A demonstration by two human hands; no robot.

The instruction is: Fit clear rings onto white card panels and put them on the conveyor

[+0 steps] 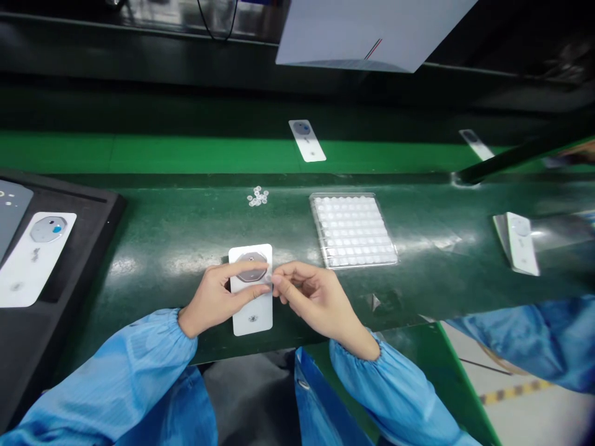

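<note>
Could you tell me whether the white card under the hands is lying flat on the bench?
Flat: the white card rests on the green bench, under the left hand.

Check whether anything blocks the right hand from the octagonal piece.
Nothing visible: the fingertips of the right hand are at the right edge of the grey octagonal piece; the left hand, holding the white card, lays its index finger across the piece.

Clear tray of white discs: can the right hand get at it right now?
Probably yes: the right hand is just below the clear tray, with only green bench between them, though its fingers are at the white card.
</note>
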